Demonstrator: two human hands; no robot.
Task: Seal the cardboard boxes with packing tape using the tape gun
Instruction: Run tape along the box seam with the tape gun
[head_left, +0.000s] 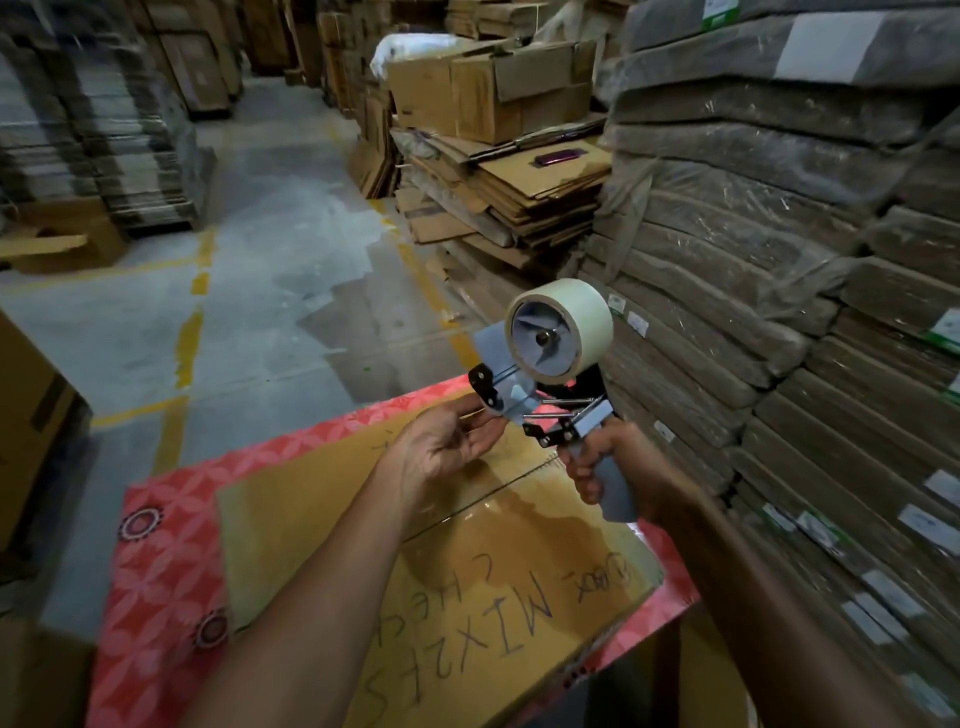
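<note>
- The person's right hand (597, 467) is wrapping its fingers (584, 475) fully closed around the grey handle of the tape gun (550, 395), holding it in the air above the far end of the box, probably so the front of the gun can be worked on before it goes down onto the cardboard.
- The gun is being held tilted, with the roll of tape (561, 327) uppermost and the roller and blade end pointing toward the left hand, which seems meant to put the tape's loose end within reach.
- The left hand (449, 441) is lying palm up and loosely open, its fingertips (493, 423) touching the metal plate at the gun's front; whether they are pinching a tape end cannot be told, since no free tape shows clearly there.
- The cardboard box (467, 571) is lying on the bench (156, 597), which is wearing a red patterned cover, right below both forearms, with handwritten lettering on its top.
- The seam between its top flaps is running across under the hands, and a glossy strip near the middle suggests tape is already lying on part of it, though the far stretch looks bare.
- Judging from this, the person is readying the tape rather than laying it, so sealing of this box is looking unfinished.
- Stacks of flattened cardboard (519, 197) and wrapped bundles (779, 234) are standing close on the right.
</note>
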